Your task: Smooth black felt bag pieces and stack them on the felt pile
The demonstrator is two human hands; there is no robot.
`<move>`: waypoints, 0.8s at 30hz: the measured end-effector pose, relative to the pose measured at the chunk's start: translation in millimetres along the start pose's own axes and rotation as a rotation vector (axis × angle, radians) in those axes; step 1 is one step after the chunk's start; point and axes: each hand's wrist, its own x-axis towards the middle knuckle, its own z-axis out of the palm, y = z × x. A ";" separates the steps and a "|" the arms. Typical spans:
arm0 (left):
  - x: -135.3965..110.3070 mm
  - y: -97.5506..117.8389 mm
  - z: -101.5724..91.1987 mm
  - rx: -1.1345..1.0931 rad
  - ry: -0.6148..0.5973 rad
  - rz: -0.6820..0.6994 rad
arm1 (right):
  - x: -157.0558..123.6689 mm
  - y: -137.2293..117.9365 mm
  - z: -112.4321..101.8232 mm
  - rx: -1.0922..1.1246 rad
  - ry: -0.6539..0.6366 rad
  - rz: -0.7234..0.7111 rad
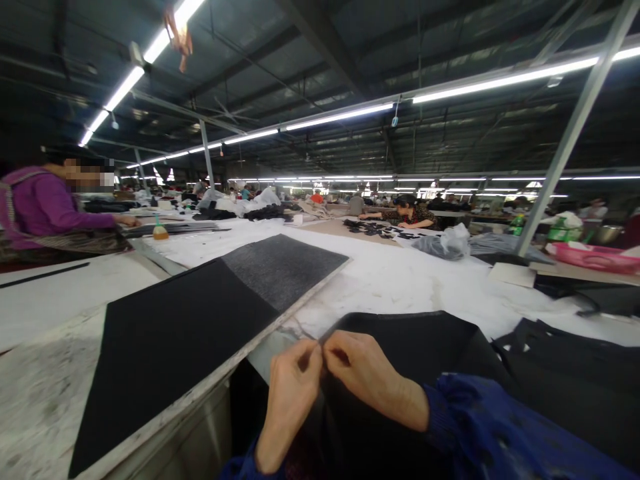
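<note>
My left hand [293, 377] and my right hand [373, 373] meet at the near edge of the white table. Thumb and fingers are pinched together on both. Between them they hold the left edge of a black fabric piece [415, 337], which spreads over the table to the right and hangs down in front of me. The exact spot under the fingertips is hidden. To the left lies a larger black fabric panel [175, 327], flat, with a dark grey felt-like sheet [293, 267] at its far end.
More black fabric pieces [575, 373] lie at the right. A pink basin [595, 257] and a slanting metal post [570, 133] stand beyond. Co-workers sit at the left [45, 207] and far side [413, 215]. A small bottle of amber liquid [160, 231] is at the back left.
</note>
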 end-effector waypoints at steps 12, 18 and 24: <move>3.4 -4.9 3.6 -0.250 0.013 -0.100 | 3.2 -11.4 -9.0 0.404 -0.096 0.226; 6.4 -9.5 2.8 -0.452 0.000 -0.108 | 4.2 -7.6 -5.9 0.526 -0.079 0.274; 8.3 -15.1 -1.9 -0.556 0.047 -0.108 | 8.3 1.1 -6.8 0.507 -0.015 0.287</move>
